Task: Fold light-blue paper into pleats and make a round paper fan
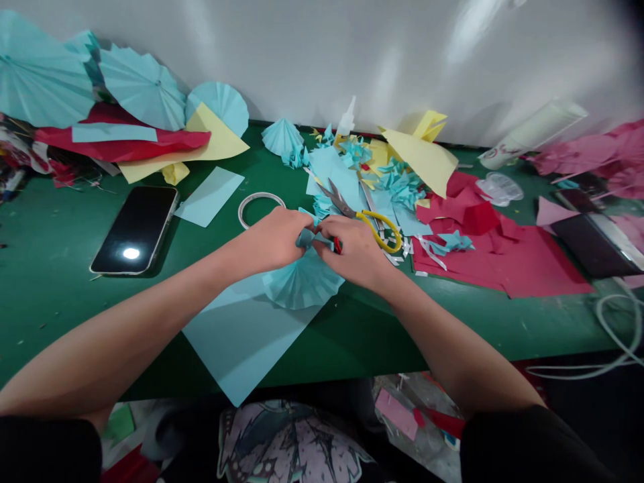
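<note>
My left hand [282, 236] and my right hand [355, 249] meet over the middle of the table, both with fingers pinched. Between them is a small curled piece of light blue paper [305, 238], mostly covered by the fingers. A bit of something red shows beside my right thumb; I cannot make out what it is. Just below the hands lies a pleated light blue paper fan [302, 285], partly on a flat light blue sheet [246, 342]. Scissors with yellow handles [390, 231] lie right behind my right hand, and a roll of tape [246, 209] rests behind my left wrist.
A phone [135, 231] lies at left on the green table [45, 295]. Pleated blue paper rounds [143, 87] lean against the wall. Blue scraps [400, 184], a white glue bottle [347, 119], yellow paper [422, 161] and red paper [533, 261] spread across the back and right. A white cable [601, 322] loops over the right edge.
</note>
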`<control>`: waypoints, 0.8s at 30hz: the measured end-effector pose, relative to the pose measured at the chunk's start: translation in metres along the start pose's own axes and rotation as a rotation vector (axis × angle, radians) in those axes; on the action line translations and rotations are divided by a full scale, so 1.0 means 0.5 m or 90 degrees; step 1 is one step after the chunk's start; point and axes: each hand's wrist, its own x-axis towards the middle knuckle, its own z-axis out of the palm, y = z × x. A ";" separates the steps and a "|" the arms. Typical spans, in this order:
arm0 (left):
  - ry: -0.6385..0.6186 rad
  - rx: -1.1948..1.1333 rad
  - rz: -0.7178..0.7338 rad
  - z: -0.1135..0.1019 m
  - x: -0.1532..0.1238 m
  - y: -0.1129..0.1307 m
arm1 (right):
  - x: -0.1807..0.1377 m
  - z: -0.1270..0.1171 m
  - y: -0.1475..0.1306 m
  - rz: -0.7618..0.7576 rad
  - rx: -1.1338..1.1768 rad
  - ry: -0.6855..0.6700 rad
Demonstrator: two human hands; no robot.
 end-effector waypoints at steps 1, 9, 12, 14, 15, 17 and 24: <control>-0.001 0.002 0.002 0.001 0.000 0.000 | 0.000 0.000 0.000 0.001 -0.001 -0.002; -0.025 0.017 0.003 0.004 0.004 -0.004 | 0.001 -0.003 -0.002 0.021 0.010 -0.016; -0.024 0.017 0.001 0.003 0.003 -0.002 | 0.002 -0.006 -0.005 0.037 0.026 -0.021; -0.023 0.021 -0.002 0.003 0.002 -0.001 | 0.003 -0.008 -0.007 0.045 0.034 -0.021; -0.023 0.022 -0.003 0.003 0.002 -0.001 | 0.003 -0.009 -0.008 0.048 0.036 -0.021; -0.024 0.020 -0.004 0.004 0.002 -0.002 | 0.003 -0.011 -0.009 0.050 0.039 -0.025; -0.008 0.026 -0.016 0.003 0.001 -0.007 | 0.004 -0.011 -0.005 0.074 0.006 -0.121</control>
